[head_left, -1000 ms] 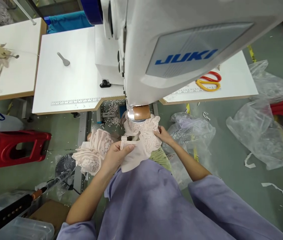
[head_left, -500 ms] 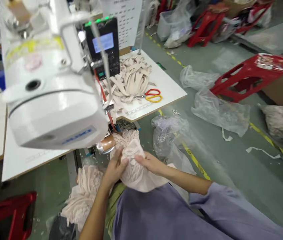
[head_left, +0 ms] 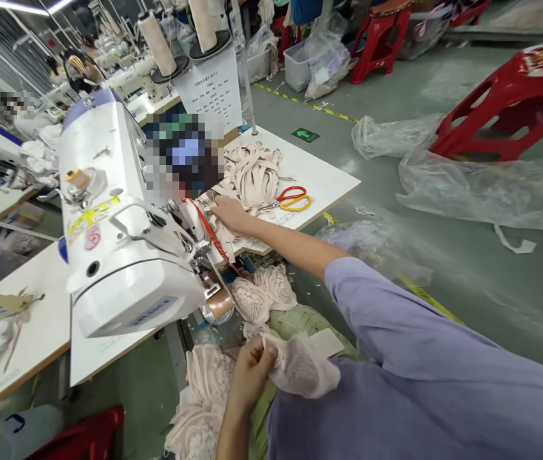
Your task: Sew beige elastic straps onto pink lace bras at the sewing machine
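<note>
My left hand point(head_left: 253, 369), closed in a pinch, grips the edge of a pale beige lace bra point(head_left: 306, 369) above my lap. My right hand point(head_left: 229, 212) is stretched forward onto the pile of beige fabric strips point(head_left: 258, 171) on the white table; its fingertips are lost among the strips, so their grip cannot be made out. Beside the pile lie scissors point(head_left: 294, 199) with red and yellow handles. Left of my right hand stands the white sewing machine point(head_left: 130, 281). More lace cups point(head_left: 264, 295) rest below the table edge, between the machine and my lap.
A heap of beige lace pieces point(head_left: 204, 396) hangs at lower left. Clear plastic bags point(head_left: 487, 185) and a tilted red stool point(head_left: 501, 102) are on the floor at right. Thread cones point(head_left: 156, 45) stand behind the machine. A neighbouring table point(head_left: 36, 319) is at left.
My right hand has let go of the bra and moved forward to the strips. My left hand keeps the bra, now lower and nearer my body. The view has shifted, showing more machines behind.
</note>
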The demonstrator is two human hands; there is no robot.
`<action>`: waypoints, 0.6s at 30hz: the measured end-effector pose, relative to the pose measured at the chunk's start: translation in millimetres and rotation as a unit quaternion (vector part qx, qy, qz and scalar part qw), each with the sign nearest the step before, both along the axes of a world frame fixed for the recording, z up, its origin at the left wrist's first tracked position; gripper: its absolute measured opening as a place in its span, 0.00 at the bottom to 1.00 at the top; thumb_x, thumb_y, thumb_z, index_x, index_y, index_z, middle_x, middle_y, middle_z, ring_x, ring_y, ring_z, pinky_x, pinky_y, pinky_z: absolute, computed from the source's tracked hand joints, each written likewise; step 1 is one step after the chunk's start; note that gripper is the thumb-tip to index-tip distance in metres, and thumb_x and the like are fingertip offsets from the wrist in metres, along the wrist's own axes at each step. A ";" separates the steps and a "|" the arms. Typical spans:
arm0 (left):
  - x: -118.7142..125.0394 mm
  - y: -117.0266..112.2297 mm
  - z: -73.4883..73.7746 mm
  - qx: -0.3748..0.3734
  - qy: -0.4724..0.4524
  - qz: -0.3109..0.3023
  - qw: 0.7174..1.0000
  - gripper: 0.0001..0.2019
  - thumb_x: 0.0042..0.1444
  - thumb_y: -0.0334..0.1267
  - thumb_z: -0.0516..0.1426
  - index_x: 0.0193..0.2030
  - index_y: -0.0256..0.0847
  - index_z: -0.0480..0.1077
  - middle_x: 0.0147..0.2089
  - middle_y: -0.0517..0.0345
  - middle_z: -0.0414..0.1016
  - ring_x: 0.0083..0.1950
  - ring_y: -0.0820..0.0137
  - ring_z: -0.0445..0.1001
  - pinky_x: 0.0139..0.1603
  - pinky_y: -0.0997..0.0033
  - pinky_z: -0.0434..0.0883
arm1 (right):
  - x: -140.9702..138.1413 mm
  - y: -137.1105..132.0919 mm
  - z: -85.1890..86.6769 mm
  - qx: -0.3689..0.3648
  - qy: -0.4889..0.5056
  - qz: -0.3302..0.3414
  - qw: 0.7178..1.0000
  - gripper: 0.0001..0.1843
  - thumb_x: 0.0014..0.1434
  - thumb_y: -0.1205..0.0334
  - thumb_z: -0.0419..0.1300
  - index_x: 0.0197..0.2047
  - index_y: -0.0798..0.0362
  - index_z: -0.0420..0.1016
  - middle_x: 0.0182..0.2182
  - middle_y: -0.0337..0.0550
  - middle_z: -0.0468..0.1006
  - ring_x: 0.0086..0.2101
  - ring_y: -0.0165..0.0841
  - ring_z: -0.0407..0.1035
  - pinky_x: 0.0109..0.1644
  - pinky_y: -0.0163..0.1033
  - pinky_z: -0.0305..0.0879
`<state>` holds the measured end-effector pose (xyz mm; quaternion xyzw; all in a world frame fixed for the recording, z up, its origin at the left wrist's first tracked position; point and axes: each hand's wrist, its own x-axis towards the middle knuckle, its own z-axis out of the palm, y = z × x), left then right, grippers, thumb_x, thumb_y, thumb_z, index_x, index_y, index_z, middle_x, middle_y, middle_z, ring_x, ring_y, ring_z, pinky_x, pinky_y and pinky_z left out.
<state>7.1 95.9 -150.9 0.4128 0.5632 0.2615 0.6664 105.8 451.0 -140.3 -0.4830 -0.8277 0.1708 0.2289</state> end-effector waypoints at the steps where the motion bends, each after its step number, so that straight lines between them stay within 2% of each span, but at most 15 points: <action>1: -1.7 -1.8 2.0 0.014 0.022 0.013 1.000 0.26 0.55 0.64 0.59 0.29 0.38 0.70 0.27 0.61 0.65 0.30 0.71 0.61 0.33 0.72 0.59 | -2.6 4.9 2.1 0.005 0.001 0.007 1.000 0.15 0.69 0.67 0.49 0.46 0.61 0.77 0.52 0.60 0.73 0.50 0.45 0.64 0.50 0.46 0.60; 3: -8.4 -4.6 5.2 0.035 0.077 0.049 0.995 0.26 0.57 0.64 0.58 0.28 0.39 0.69 0.25 0.62 0.63 0.29 0.71 0.60 0.32 0.71 0.59 | 1.7 5.1 2.8 0.018 0.007 0.017 1.000 0.16 0.70 0.63 0.50 0.44 0.59 0.78 0.52 0.57 0.73 0.52 0.45 0.62 0.55 0.47 0.58; 5: -17.2 -5.3 8.5 0.051 0.123 0.093 0.987 0.26 0.57 0.64 0.57 0.28 0.40 0.69 0.26 0.61 0.64 0.30 0.70 0.62 0.32 0.71 0.61 | 15.4 -8.2 0.8 0.047 0.051 0.026 0.997 0.19 0.73 0.57 0.48 0.47 0.56 0.78 0.52 0.53 0.74 0.54 0.43 0.62 0.59 0.47 0.56; 7: -25.4 -4.4 13.6 0.064 0.149 0.132 0.978 0.26 0.57 0.65 0.57 0.28 0.41 0.70 0.27 0.59 0.67 0.31 0.68 0.65 0.33 0.70 0.63 | 34.0 -35.5 0.2 0.085 0.145 0.032 0.985 0.23 0.74 0.51 0.44 0.48 0.53 0.77 0.50 0.51 0.76 0.52 0.40 0.65 0.58 0.45 0.58; 10: -33.5 -4.3 28.8 0.077 0.151 0.164 0.972 0.24 0.57 0.63 0.58 0.31 0.41 0.72 0.27 0.58 0.70 0.30 0.67 0.67 0.32 0.71 0.64 | 61.9 -97.9 8.1 0.113 0.277 0.066 0.952 0.27 0.74 0.46 0.42 0.43 0.52 0.77 0.38 0.47 0.79 0.41 0.37 0.71 0.48 0.42 0.65; 12: -35.0 -7.8 44.6 0.107 0.161 0.163 0.968 0.21 0.58 0.59 0.59 0.32 0.41 0.73 0.27 0.58 0.71 0.30 0.67 0.68 0.31 0.71 0.65 | 75.2 -144.9 18.1 0.075 0.273 0.158 0.946 0.23 0.74 0.49 0.45 0.42 0.51 0.78 0.33 0.42 0.79 0.34 0.33 0.72 0.40 0.37 0.64; 15: -31.2 -14.4 70.0 0.197 0.224 0.107 0.948 0.14 0.60 0.51 0.59 0.34 0.42 0.75 0.29 0.58 0.74 0.32 0.67 0.71 0.32 0.71 0.66 | 83.6 -204.5 32.3 -0.068 0.160 0.352 0.920 0.12 0.70 0.55 0.55 0.48 0.49 0.78 0.32 0.37 0.81 0.30 0.28 0.72 0.32 0.32 0.59; 16: -28.8 -14.9 76.4 0.227 0.253 0.083 0.937 0.12 0.60 0.48 0.59 0.34 0.42 0.75 0.30 0.57 0.74 0.32 0.67 0.71 0.33 0.71 0.66 | 83.7 -218.7 35.2 -0.117 0.127 0.395 0.903 0.10 0.69 0.57 0.58 0.48 0.49 0.78 0.31 0.36 0.81 0.29 0.27 0.71 0.31 0.31 0.57; 18: -24.3 -11.7 82.6 0.259 0.303 0.047 0.916 0.09 0.59 0.44 0.60 0.41 0.42 0.76 0.35 0.57 0.75 0.32 0.69 0.69 0.34 0.71 0.66 | 81.1 -237.2 37.3 -0.183 0.100 0.433 0.877 0.05 0.66 0.62 0.60 0.43 0.50 0.78 0.28 0.34 0.79 0.26 0.26 0.68 0.29 0.30 0.54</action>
